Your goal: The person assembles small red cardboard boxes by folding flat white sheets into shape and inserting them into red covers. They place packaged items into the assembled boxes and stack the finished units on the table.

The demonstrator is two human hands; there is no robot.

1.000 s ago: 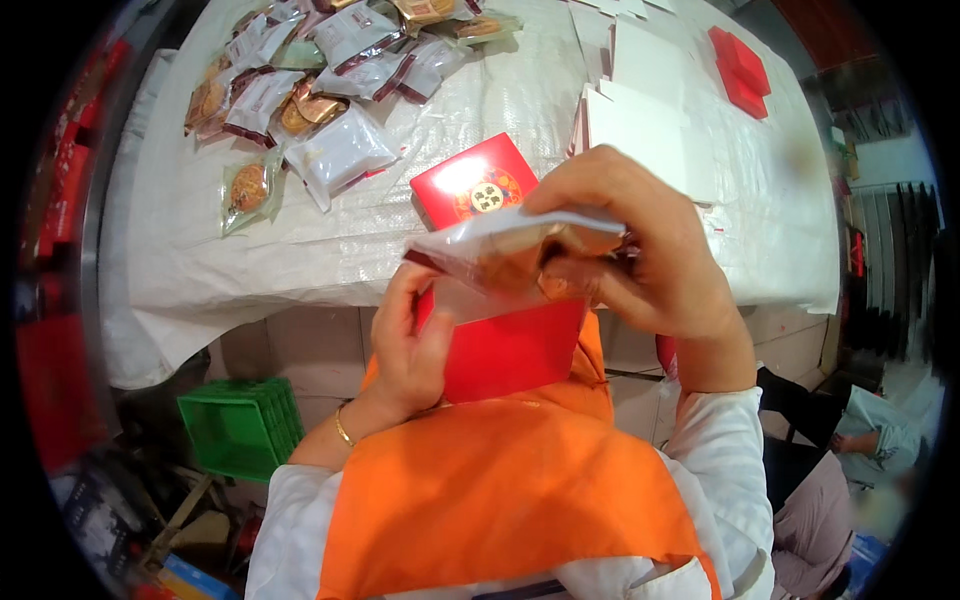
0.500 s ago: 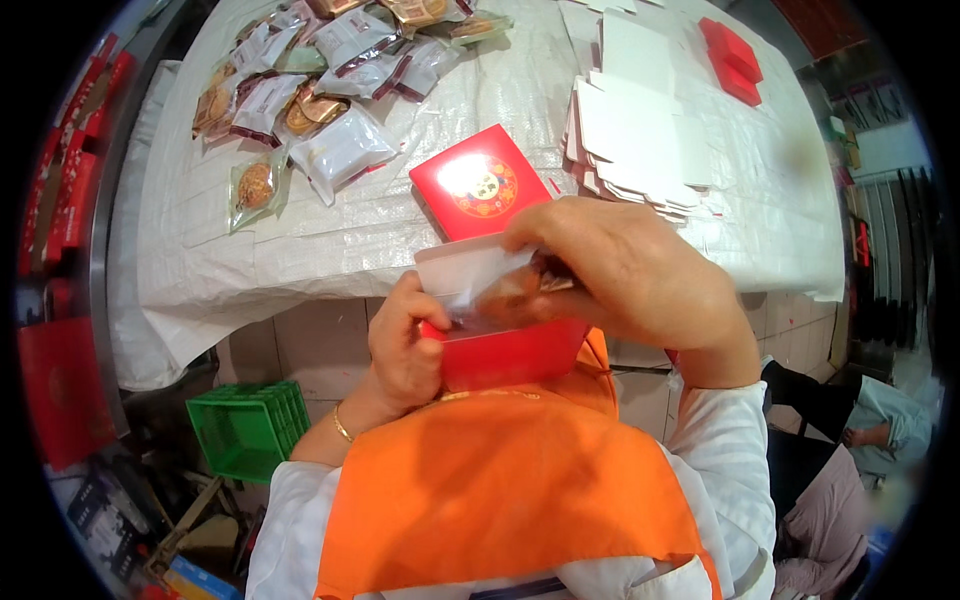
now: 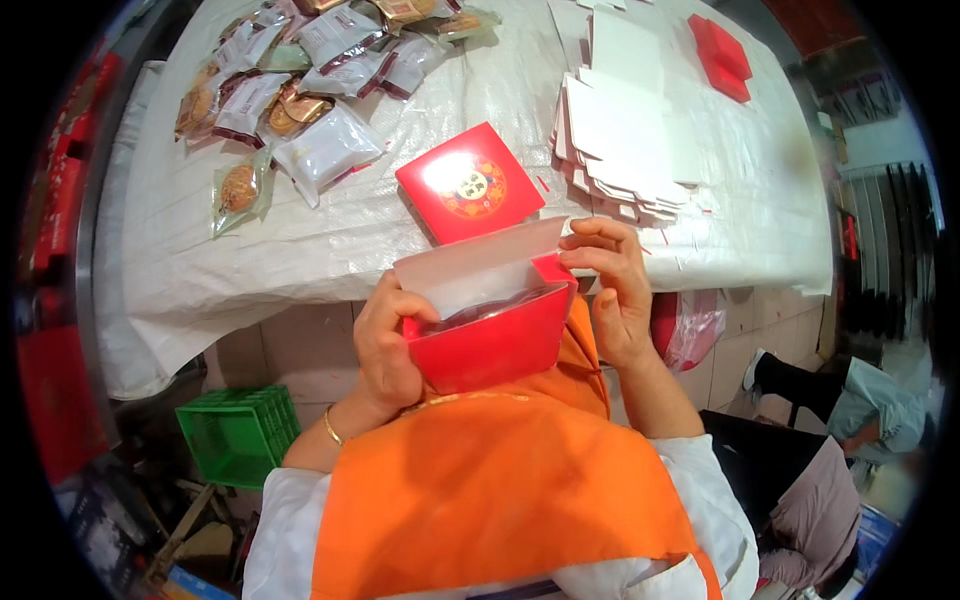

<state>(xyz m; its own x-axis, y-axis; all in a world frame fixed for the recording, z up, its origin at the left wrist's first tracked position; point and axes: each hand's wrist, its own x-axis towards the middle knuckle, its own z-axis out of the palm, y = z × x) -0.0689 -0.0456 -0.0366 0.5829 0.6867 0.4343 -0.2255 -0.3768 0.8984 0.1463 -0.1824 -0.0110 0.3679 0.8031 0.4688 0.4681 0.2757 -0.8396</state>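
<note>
A red carton box [image 3: 490, 345] stands in front of my apron, its lid flap raised with the pale inside showing. Clear wrapping over something dark lies within; its contents are mostly hidden. My left hand [image 3: 388, 345] grips the box's left end, fingers over the top edge. At the right end, my right hand [image 3: 618, 285] has its fingers apart, the fingertips touching the side flap and lid edge. Just beyond, on the table, lies a closed red box [image 3: 470, 185] with a round gold design.
Wrapped round cakes [image 3: 300, 75] are heaped at the table's far left. White card sheets [image 3: 620, 120] are stacked to the right, with red folded pieces [image 3: 718, 58] beyond. A green crate [image 3: 238, 435] stands on the floor at left. Another person [image 3: 875, 410] is at the right.
My right hand has come out of the box opening, leaving a wrapped item inside, and moved to the right end flap. My left hand keeps its hold.
</note>
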